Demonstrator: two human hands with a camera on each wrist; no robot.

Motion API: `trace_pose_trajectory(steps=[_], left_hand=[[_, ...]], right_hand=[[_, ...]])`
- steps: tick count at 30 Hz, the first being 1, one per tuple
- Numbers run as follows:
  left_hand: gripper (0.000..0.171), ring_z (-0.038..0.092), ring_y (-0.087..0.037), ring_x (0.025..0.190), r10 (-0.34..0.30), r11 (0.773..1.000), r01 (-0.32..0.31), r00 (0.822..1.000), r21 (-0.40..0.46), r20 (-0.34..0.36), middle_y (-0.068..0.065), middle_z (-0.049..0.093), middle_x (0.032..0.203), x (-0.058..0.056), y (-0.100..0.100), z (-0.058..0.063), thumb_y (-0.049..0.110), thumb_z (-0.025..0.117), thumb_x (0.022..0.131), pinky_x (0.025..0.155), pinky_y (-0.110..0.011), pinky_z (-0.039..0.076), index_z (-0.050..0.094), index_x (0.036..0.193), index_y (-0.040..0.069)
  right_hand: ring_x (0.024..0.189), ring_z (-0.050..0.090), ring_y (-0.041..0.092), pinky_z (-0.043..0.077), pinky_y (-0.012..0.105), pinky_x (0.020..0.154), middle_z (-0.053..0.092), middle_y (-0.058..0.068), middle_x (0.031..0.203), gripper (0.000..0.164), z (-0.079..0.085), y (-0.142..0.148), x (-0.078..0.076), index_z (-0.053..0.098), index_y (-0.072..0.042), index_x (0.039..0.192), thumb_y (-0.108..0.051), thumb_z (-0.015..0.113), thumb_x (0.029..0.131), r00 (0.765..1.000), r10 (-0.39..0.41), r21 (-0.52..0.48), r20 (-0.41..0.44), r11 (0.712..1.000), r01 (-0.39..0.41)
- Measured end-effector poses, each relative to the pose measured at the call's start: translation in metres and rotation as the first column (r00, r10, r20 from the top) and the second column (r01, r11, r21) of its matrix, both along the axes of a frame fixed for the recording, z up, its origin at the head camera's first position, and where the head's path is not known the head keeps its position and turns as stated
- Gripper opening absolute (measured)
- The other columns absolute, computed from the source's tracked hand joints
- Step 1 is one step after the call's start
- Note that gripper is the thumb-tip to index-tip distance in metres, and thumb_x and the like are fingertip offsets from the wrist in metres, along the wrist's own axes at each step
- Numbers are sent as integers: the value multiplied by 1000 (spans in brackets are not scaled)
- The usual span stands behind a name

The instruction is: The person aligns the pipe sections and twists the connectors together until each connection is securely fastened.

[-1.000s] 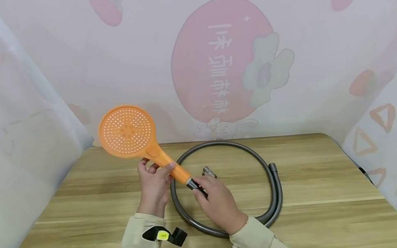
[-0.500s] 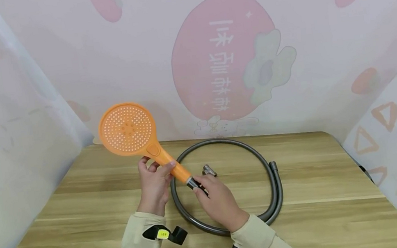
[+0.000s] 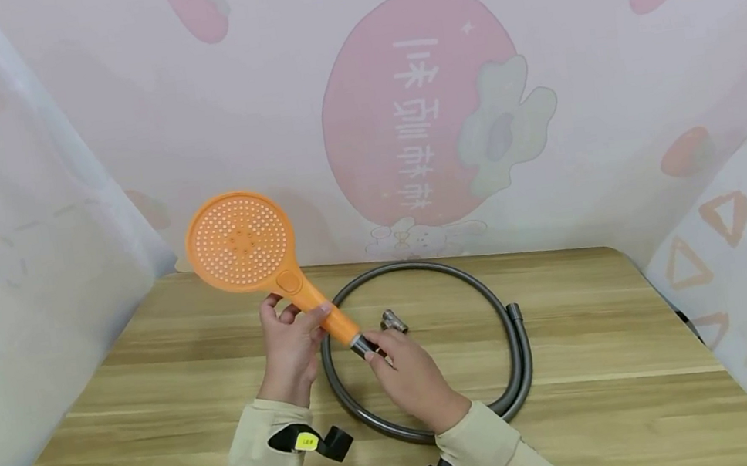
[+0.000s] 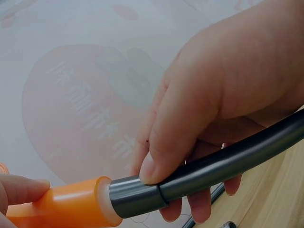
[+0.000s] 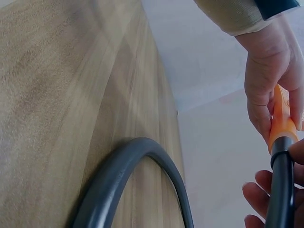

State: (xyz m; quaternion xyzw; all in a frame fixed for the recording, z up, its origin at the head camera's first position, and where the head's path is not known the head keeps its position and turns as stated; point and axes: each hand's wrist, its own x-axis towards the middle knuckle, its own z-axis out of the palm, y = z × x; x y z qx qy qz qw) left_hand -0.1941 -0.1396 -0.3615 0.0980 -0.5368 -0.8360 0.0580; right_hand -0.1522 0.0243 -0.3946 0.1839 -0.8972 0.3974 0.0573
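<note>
An orange shower head (image 3: pixel 242 241) with a round, dotted spray face is held above the table, tilted up to the left. My left hand (image 3: pixel 293 348) grips its handle between thumb and fingers. At the handle's lower end, my right hand (image 3: pixel 414 376) pinches the dark grey collar (image 4: pixel 137 195) of a shower hose (image 4: pixel 228 166). In the left wrist view the collar sits against the pale ring at the handle's end, roughly in line with it. Whether its thread is engaged is hidden. The right thumb lies on top of the collar, with fingers beneath.
The rest of the hose (image 3: pixel 419 264) lies in a big loop on the wooden table (image 3: pixel 606 360), its other end (image 3: pixel 513 313) at the right. A small metal fitting (image 3: pixel 393 321) lies inside the loop. A printed curtain (image 3: pixel 248 124) stands behind the table.
The right thumb and fingers have shifted slightly on the collar, and less of the dark hose shows between them. The left hand and shower head stay in nearly the same place.
</note>
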Motion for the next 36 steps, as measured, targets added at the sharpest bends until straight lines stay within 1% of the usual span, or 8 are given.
trace_pose_trajectory(steps=[6, 9, 12, 15, 19, 24, 28, 36], left_hand=[[77, 54, -25, 102, 9, 1000, -9, 1000, 1, 1, -12, 43, 119, -3, 1, -1, -11, 61, 86, 76, -28, 52, 15, 142, 14], [77, 54, -24, 101, 13, 1000, -13, 1000, -3, 2, -11, 43, 119, -2, 1, -1, -12, 61, 86, 76, -27, 52, 15, 142, 14], [77, 56, -23, 99, 15, 1000, -15, 1000, -12, 3, -11, 43, 119, -1, 1, -1, -11, 62, 86, 75, -27, 52, 15, 142, 14], [77, 57, -22, 98, 13, 1000, -13, 1000, -12, 4, -10, 43, 118, 0, 1, 0, -11, 61, 86, 76, -27, 52, 15, 141, 14], [76, 56, -23, 99, 11, 1000, -11, 1000, -9, 8, -10, 43, 119, -1, 2, 0, -11, 61, 87, 76, -27, 52, 15, 141, 15], [77, 56, -23, 100, 13, 1000, -12, 1000, -10, 10, -10, 43, 120, -1, 3, 1, -10, 61, 87, 77, -28, 53, 14, 142, 15], [77, 56, -24, 101, 17, 1000, -17, 1000, -4, 12, -10, 42, 119, -1, 4, 1, -11, 61, 87, 77, -28, 53, 13, 142, 15], [78, 53, -26, 106, 15, 1000, -15, 1000, 21, 16, -9, 42, 118, -2, 4, 2, -12, 60, 87, 80, -29, 53, 13, 141, 17]], right_hand=[[96, 57, 15, 47, 29, 76, 60, 3, 116, 35, -1, 1, -4, 59, -8, 130, -22, 52, 100, 1000, 0, -4, 9, 1000, 0], [100, 58, 18, 48, 30, 77, 59, 4, 119, 36, -1, 3, -4, 59, -7, 131, -23, 54, 99, 1000, -2, -16, 7, 1000, 2], [102, 59, 22, 49, 33, 78, 59, 6, 120, 36, -1, 5, -4, 59, -5, 129, -22, 58, 97, 1000, -6, -35, -22, 999, 5], [103, 59, 26, 52, 38, 78, 59, 9, 121, 37, 0, 7, -3, 60, -3, 126, -20, 64, 93, 998, -3, -61, -69, 998, -1], [103, 61, 25, 53, 41, 80, 58, 10, 122, 39, 0, 8, -1, 60, -3, 124, -18, 69, 89, 991, -2, -70, -136, 997, -7], [100, 61, 25, 53, 37, 79, 59, 8, 119, 39, -2, 9, -1, 62, -5, 121, -14, 74, 85, 978, -13, -65, -210, 998, -1], [98, 61, 21, 53, 34, 78, 60, 7, 117, 38, -3, 8, 1, 63, -6, 119, -12, 75, 84, 968, -19, -62, -250, 998, 4], [96, 60, 24, 51, 31, 74, 61, 6, 112, 38, -4, 8, 1, 64, -7, 118, -12, 77, 83, 962, -35, -41, -271, 999, 25]])
